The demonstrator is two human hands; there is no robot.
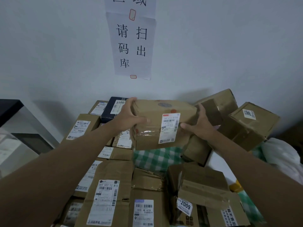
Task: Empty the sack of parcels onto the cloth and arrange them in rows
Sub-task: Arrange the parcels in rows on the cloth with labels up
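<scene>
your left hand (129, 117) and right hand (199, 126) grip the ends of a labelled cardboard parcel (162, 124), fingers curled round it, above the green checked cloth (157, 158).

White wall (229, 46); paper sign (132, 45), black Chinese characters, red-edged tape. Black shelf (9, 108) at far left.
</scene>
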